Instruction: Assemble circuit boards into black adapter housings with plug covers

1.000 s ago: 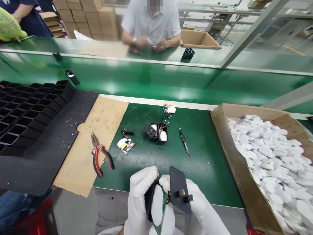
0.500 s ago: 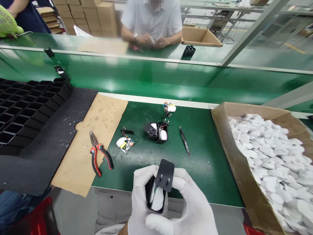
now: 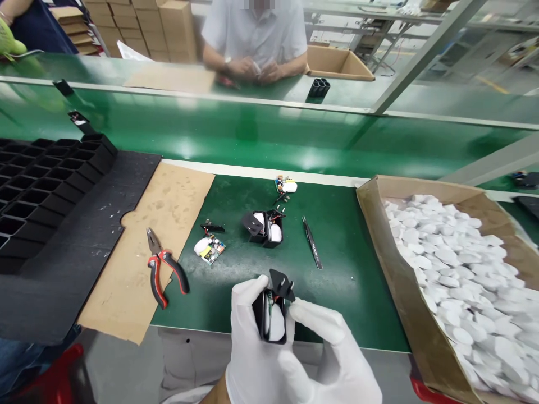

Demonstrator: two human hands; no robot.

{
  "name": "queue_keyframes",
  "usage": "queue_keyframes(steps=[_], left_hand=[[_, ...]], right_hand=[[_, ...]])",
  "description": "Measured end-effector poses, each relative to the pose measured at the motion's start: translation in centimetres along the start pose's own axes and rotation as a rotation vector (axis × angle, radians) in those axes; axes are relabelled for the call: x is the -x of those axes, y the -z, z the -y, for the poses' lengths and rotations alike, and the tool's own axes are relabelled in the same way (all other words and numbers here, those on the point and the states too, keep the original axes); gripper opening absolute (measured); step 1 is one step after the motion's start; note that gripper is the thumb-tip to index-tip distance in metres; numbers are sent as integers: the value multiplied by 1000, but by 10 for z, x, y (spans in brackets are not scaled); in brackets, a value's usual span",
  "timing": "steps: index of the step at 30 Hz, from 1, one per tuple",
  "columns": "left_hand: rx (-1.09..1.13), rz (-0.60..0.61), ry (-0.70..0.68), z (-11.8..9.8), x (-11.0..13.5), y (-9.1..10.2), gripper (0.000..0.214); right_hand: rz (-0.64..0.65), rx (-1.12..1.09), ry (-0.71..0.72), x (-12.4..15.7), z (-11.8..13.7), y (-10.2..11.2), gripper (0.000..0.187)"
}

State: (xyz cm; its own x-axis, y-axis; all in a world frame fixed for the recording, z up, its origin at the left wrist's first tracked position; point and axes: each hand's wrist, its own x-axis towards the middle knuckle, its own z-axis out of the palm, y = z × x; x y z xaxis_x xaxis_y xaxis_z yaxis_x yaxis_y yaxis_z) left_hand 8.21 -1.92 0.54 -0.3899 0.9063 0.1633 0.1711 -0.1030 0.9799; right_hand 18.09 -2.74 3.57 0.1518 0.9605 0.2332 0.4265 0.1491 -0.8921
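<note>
A small black charger case [image 3: 258,320], open at the top, is in my gloved left hand [image 3: 250,342], whose fingers wrap its left side. Inside it sit a white oval pad [image 3: 275,324] and part of a circuit board. A black cover with two plug pins [image 3: 278,281] stands tilted above the case's far end, with wires beneath it. My gloved right hand [image 3: 332,348] holds the case's right side, with a forefinger at the cover's lower edge and the thumb near the near corner. Beyond are two more filled black cases [image 3: 269,238], side by side.
Pliers [image 3: 158,264] lie on cardboard [image 3: 168,193] at left, beside black cell trays [image 3: 54,196]. Tweezers [image 3: 312,244] and two circuit boards [image 3: 210,250] lie on the green table. A carton [image 3: 391,269] of white pads stands right. A person [image 3: 256,42] works across the partition.
The cover has tipped back from over the case, so more of the pad and board shows. My right fingers have moved lower along the case. The view has shifted slightly.
</note>
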Motion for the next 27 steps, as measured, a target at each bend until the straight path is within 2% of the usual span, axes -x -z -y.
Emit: queue_keyframes(steps=[3, 6, 8, 10, 11, 13, 15, 18, 21, 27], left_hand=[[12, 16, -27, 0, 1, -3, 42], [-55, 14, -140, -1, -3, 0, 43], [-100, 53, -269, -2, -8, 5, 43], [-153, 98, -417, -2, -15, 12, 45], [-195, 115, -480, -2, -19, 16, 47], [-320, 124, -578, -3, -27, 24, 53], [-455, 146, -648, -3, -34, 31, 54], [-561, 216, -680, -2, -43, 40, 53], [-547, 245, -679, -1, -50, 43, 55], [-455, 141, -711, 13, -52, 46, 52]], right_hand=[[10, 65, 58, 5, -3, 0, 41], [53, -39, -106, -4, 2, 1, 50], [146, -196, -223, -13, 7, 2, 57], [214, -348, -304, -21, 10, 1, 55], [210, -400, -334, -23, 11, -1, 50], [123, -458, -370, -26, 10, -7, 37], [44, -514, -394, -25, 8, -17, 33], [21, -568, -442, -22, 5, -33, 34], [-3, -587, -442, -21, 1, -43, 36], [34, -697, -386, -33, 1, -44, 34]])
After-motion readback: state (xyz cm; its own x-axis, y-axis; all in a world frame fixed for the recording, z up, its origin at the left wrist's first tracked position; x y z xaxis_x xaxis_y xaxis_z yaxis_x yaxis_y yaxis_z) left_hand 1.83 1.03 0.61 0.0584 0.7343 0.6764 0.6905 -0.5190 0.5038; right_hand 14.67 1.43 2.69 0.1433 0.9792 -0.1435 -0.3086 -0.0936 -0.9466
